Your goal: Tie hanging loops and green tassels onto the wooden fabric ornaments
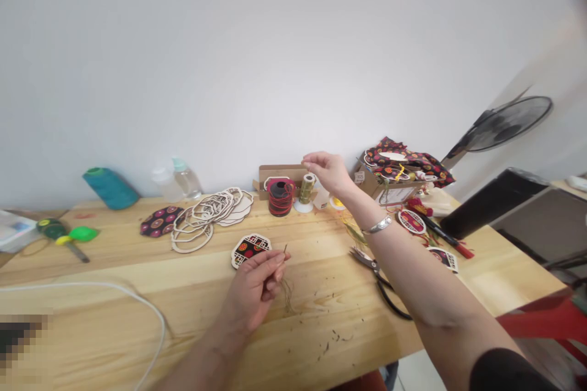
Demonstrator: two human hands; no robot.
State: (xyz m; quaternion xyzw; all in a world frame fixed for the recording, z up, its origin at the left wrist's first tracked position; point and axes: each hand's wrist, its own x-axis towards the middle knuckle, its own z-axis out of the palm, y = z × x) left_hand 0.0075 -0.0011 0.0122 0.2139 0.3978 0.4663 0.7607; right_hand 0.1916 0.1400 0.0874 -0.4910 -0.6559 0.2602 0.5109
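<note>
My left hand (259, 287) is closed in a pinch on thin brownish threads (288, 293), whose short end sticks up past the fingertips and whose loose ends hang below. Just behind it lies an ornament (250, 249) with a pale wooden frame and dark patterned fabric. My right hand (328, 171) is raised above the back of the table, its thumb and fingers brought together; whatever it may hold is too small to make out. Below and left of it stand a gold thread spool (307, 189) and a red cord spool (280, 198).
Black-handled scissors (378, 275) lie under my right forearm. Wooden frames (211, 217), a teal thread cone (110, 188) and a screwdriver (62, 237) are on the left. A box of fabric (394, 192) stands back right. A white cable (156, 311) crosses the front left.
</note>
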